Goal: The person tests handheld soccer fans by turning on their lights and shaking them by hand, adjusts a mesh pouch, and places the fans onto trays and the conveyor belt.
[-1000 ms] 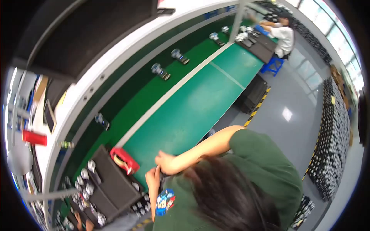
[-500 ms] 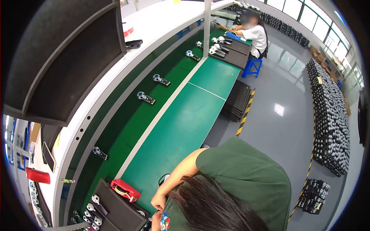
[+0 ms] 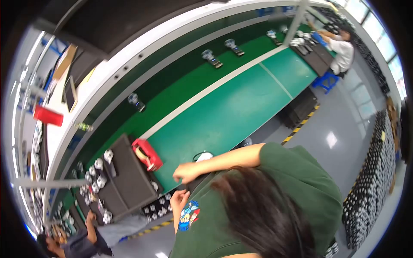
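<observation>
My right hand [image 3: 186, 172] is over the near edge of the green table, its fingers bent downward and somewhat apart, with nothing visible in them. Just below it, my left hand [image 3: 178, 201] is raised in front of my green shirt [image 3: 292, 185], thumb and fingertips together. Whatever they pinch is too small or blurred to name. A small gap separates the hands, with something dark behind it. Beyond my right forearm lies a white object [image 3: 204, 156] with a black loop of cord. A red tape dispenser [image 3: 146, 155] stands to the left of the right hand.
A green conveyor belt [image 3: 172, 94] carries handheld devices with round heads [image 3: 212, 59]. Black foam trays [image 3: 135, 180] with several white-headed parts stand at left. One co-worker [image 3: 343, 53] sits at the far end; another person [image 3: 81, 243] is at lower left. Stacked parts [image 3: 372, 172] line the floor.
My view has swung, bringing the lower-left person into sight. My hands, close together before, are now apart, the right one lifted away from the left. The belt devices appear farther right.
</observation>
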Available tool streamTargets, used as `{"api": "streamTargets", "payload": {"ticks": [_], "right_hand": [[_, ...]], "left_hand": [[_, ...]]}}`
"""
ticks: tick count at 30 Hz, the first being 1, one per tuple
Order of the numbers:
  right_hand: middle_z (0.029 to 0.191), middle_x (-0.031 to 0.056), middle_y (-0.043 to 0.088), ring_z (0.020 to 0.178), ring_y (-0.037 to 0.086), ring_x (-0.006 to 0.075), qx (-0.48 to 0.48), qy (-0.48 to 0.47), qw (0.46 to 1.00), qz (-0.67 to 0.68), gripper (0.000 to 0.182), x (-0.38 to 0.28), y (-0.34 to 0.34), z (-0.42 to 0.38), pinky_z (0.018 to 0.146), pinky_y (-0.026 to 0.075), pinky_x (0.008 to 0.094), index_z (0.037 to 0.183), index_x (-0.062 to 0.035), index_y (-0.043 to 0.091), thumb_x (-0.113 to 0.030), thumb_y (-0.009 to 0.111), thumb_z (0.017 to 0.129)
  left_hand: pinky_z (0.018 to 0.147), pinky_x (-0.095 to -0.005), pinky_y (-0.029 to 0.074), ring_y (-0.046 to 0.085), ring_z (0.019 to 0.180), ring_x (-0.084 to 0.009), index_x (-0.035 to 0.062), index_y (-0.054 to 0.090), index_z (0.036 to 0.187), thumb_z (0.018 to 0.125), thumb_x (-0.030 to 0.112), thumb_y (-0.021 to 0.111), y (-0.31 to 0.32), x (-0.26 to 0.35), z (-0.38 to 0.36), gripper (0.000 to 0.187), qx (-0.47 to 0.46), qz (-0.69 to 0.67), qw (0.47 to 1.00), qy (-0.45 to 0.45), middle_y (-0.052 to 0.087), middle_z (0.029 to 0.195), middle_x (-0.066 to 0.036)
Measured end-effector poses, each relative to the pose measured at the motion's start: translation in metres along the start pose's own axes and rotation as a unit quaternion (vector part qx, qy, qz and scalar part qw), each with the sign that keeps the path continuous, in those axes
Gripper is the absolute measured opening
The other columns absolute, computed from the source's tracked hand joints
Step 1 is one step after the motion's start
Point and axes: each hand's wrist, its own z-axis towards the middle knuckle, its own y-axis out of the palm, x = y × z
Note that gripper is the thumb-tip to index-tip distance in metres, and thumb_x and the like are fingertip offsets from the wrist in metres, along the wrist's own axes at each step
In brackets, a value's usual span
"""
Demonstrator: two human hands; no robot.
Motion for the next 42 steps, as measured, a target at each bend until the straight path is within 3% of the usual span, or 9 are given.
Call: {"api": "streamTargets", "payload": {"ticks": [6,9,12,14,19,24,29,39,42], "right_hand": [[0.077,0.0068,0.066,0.063,0.058,0.0239,0.022,0.079,0.995,0.056,0.011,-0.006,-0.052,-0.037,0.061,0.046,0.0358,0.085,-0.0081,0.063,-0.010,0.060,0.075],[0.076,0.0053,0.067,0.060,0.058,0.0211,0.065,0.090,0.993,0.044,0.013,0.009,-0.041,-0.033,0.057,0.047,0.0351,0.085,-0.0068,0.065,-0.013,0.061,0.075],[0.070,0.0058,0.062,0.059,0.056,0.0170,0.033,0.123,0.983,0.130,0.013,0.005,-0.046,-0.016,0.054,0.046,0.0300,0.086,-0.0070,0.065,-0.010,0.060,0.074],[0.069,0.0050,0.058,0.059,0.053,0.0156,0.036,0.072,0.988,0.135,0.014,0.003,-0.052,-0.009,0.054,0.044,0.0293,0.086,-0.0055,0.063,-0.006,0.059,0.073],[0.066,0.0041,0.058,0.057,0.050,0.0141,0.026,0.091,0.978,0.185,0.007,-0.059,-0.105,-0.025,0.052,0.041,0.0290,0.081,-0.0041,0.059,-0.004,0.059,0.074],[0.062,-0.0012,0.054,0.051,0.045,0.0069,0.070,0.179,0.955,0.228,0.008,-0.015,-0.108,-0.066,0.048,0.034,0.0195,0.085,-0.0068,0.059,-0.001,0.060,0.079],[0.058,-0.0002,0.053,0.052,0.044,0.0081,0.106,0.219,0.913,0.327,0.007,-0.009,-0.111,-0.072,0.050,0.035,0.0230,0.081,-0.0073,0.058,-0.001,0.060,0.077],[0.065,0.0016,0.060,0.054,0.050,0.0115,0.250,0.154,0.929,0.225,0.006,-0.005,-0.109,-0.101,0.051,0.040,0.0251,0.083,-0.0073,0.059,-0.005,0.060,0.078],[0.066,0.0028,0.062,0.053,0.051,0.0116,0.210,0.229,0.931,0.190,0.008,-0.022,-0.136,-0.117,0.050,0.039,0.0253,0.085,-0.0079,0.058,-0.005,0.060,0.078]], "left_hand": [[0.051,-0.0208,0.039,0.046,0.053,-0.0077,-0.0013,0.066,0.075,0.079,0.010,0.072,-0.020,-0.001,-0.012,0.013,-0.013,-0.066,0.996,-0.067,0.060,0.063,-0.003],[0.050,-0.0264,0.035,0.039,0.053,-0.0138,0.0046,0.047,0.070,0.078,0.013,0.073,-0.003,0.034,0.019,0.028,-0.029,0.065,0.991,0.109,0.043,0.061,0.001],[0.054,-0.0348,0.038,0.044,0.055,-0.0233,0.0072,0.042,0.072,0.082,0.030,0.067,0.005,0.064,0.049,0.035,-0.131,0.246,0.959,0.053,0.044,0.065,-0.006],[0.056,-0.0367,0.039,0.047,0.058,-0.0273,0.0049,0.045,0.076,0.085,0.025,0.062,0.005,0.068,0.054,0.028,-0.156,0.296,0.939,0.082,0.052,0.069,-0.009],[0.053,-0.0329,0.035,0.038,0.054,-0.0220,0.0022,0.040,0.069,0.083,0.012,0.061,-0.026,0.111,0.036,0.027,-0.125,0.163,0.976,0.077,0.045,0.063,-0.007],[0.050,-0.0286,0.031,0.033,0.053,-0.0133,0.0025,0.037,0.065,0.084,0.006,0.060,-0.044,0.094,0.029,0.030,-0.143,0.131,0.981,0.004,0.038,0.057,-0.001],[0.050,-0.0277,0.031,0.033,0.054,-0.0114,0.0028,0.037,0.065,0.085,0.006,0.060,-0.036,0.086,0.034,0.031,-0.136,0.096,0.986,-0.016,0.039,0.057,0.000],[0.049,-0.0273,0.030,0.030,0.053,-0.0112,0.0066,0.035,0.062,0.086,0.011,0.061,-0.029,0.066,0.057,0.036,-0.180,0.080,0.979,-0.045,0.034,0.056,0.002],[0.048,-0.0269,0.030,0.028,0.052,-0.0105,0.0063,0.036,0.061,0.085,0.010,0.063,-0.033,0.087,0.069,0.036,-0.207,0.075,0.975,0.007,0.032,0.054,0.003]]}}
